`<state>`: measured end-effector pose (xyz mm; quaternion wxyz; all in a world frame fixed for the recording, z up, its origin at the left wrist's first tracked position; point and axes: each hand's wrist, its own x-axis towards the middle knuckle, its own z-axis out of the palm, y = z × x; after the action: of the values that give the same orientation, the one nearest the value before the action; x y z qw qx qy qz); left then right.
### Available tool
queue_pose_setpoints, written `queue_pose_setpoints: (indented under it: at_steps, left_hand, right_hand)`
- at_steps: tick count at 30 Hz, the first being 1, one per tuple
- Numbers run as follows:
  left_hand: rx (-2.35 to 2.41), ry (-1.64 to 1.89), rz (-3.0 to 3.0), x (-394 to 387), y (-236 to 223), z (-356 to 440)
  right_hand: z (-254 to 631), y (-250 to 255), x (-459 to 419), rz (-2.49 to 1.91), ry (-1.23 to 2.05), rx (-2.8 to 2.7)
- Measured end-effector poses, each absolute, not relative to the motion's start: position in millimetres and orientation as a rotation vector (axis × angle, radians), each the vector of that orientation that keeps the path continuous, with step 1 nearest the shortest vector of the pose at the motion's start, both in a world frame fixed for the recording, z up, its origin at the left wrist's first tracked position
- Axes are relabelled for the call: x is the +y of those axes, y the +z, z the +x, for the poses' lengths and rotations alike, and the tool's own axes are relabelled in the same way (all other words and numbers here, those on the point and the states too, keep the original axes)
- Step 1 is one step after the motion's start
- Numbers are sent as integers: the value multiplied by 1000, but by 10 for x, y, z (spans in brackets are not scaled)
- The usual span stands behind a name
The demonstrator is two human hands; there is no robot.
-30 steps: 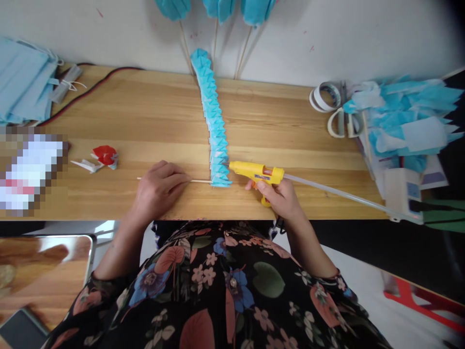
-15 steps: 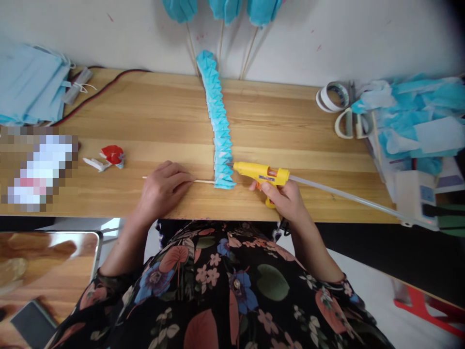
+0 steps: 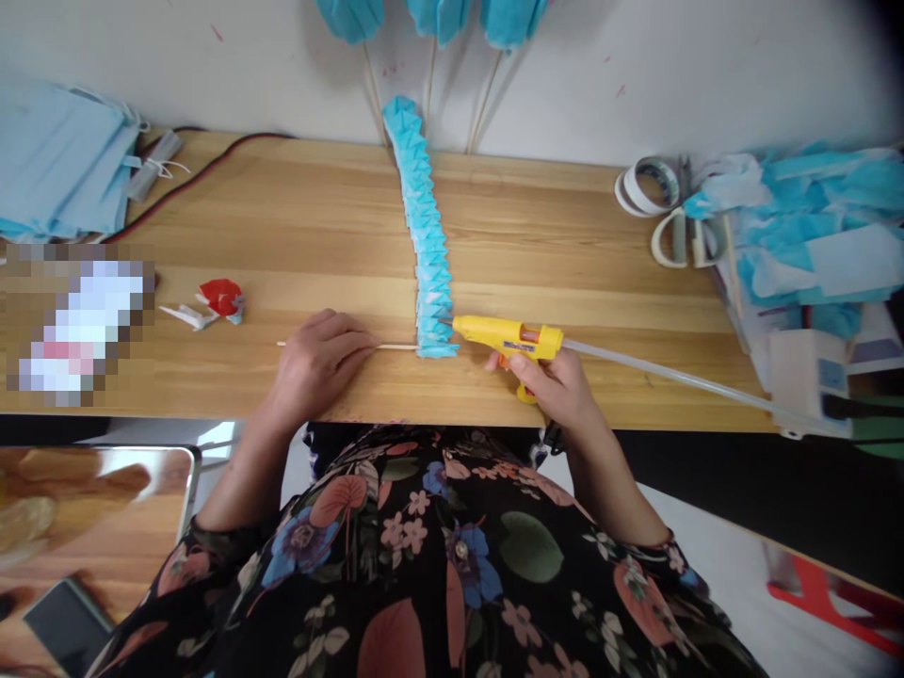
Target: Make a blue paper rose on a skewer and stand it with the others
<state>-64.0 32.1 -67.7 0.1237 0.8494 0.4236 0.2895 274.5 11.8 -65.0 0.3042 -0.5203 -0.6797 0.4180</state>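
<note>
My left hand (image 3: 319, 363) is closed around a thin wooden stick (image 3: 396, 347), which lies crosswise near the table's front edge. The stick's right end meets the lower end of a long pleated blue strip (image 3: 424, 226) running up the table towards the wall. In my right hand (image 3: 555, 381) is a yellow hot glue gun (image 3: 498, 334), with fingers round its handle and trigger. Its nozzle touches or nearly touches the strip's right edge, just above the stick. A long clear glue stick (image 3: 656, 373) sticks out of the gun's back.
Blue masks (image 3: 63, 165) are stacked at the left, near a blurred-out phone (image 3: 81, 325) and a red scrap (image 3: 221, 297). Rightwards lie tape rolls (image 3: 646, 188), scissors (image 3: 682, 240), blue fabric pieces (image 3: 812, 235) and a white box (image 3: 805, 377). Blue flowers on sticks (image 3: 438, 19) lean at the wall.
The view has shifted slightly, so everything appears a little further right. My hands keep their grips, and the strip's lower end sits a little higher than half a second ago.
</note>
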Motion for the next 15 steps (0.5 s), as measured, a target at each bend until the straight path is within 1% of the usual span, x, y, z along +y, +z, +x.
queue_pose_setpoints:
  at_steps: [15]
  left_hand:
    - [1211, 849, 2497, 324, -672, -642]
  right_hand:
    - [2728, -605, 117, -1383, 1116, -1837]
